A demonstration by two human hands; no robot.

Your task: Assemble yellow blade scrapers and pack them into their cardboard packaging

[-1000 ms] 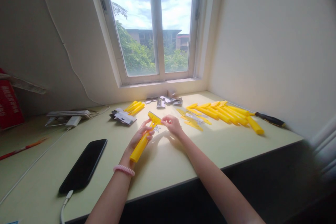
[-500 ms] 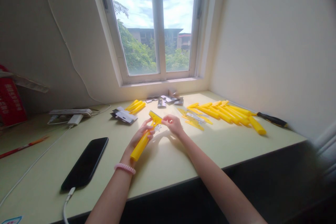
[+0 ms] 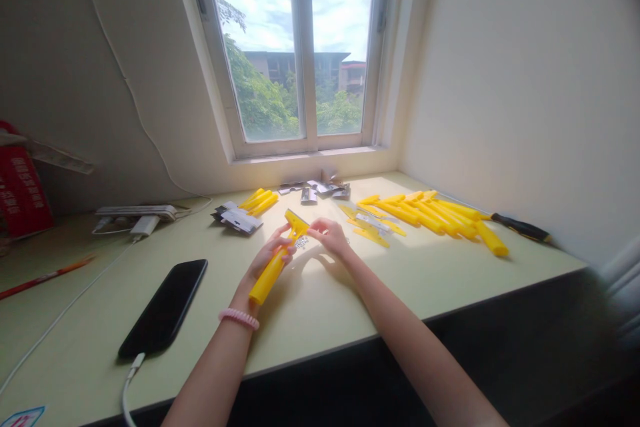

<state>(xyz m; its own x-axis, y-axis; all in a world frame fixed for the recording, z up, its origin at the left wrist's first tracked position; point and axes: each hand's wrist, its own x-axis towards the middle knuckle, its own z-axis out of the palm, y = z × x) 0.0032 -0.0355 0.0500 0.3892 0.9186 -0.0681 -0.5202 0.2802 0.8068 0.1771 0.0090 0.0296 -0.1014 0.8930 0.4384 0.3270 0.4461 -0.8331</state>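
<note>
1. Hands: left hand [image 3: 267,255] clenched around the handle of a yellow plastic scraper [image 3: 265,280]; right hand [image 3: 330,238] curled, its fingertips [image 3: 312,231] at the right edge of the scraper's head; whether they grip the head or something small there, cannot tell.
2. Scraper: held tilted above the desk [image 3: 350,307], handle toward the person, head away and between both hands; a pink coil bracelet [image 3: 239,319] is on the left wrist.
3. Directly below the head: a small cluster of silver pieces [image 3: 301,242]; too small to identify.
4. Left of the hands: wrapped blade packets [image 3: 237,219] lie beside a small bunch of yellow handles [image 3: 259,201]; further packets [image 3: 320,190] lie at the back of the desk, below the window [image 3: 295,47].
5. Right of the hands: flat yellow scraper heads [image 3: 371,235] lie with metal blades [image 3: 373,221] on them; beyond, a row of yellow handles [image 3: 425,213] lies near the wall; one more handle [image 3: 491,240] lies angled at its end, just beside a black-handled screwdriver [image 3: 523,227].
6. Near left: a black phone [image 3: 163,309] lies face up with a white charging cable [image 3: 131,373] attached; a power strip [image 3: 135,211] with a white plug [image 3: 145,225] lies behind it; a red pencil [image 3: 45,277] lies further left, and a red box [image 3: 20,180] stands beyond.
</note>
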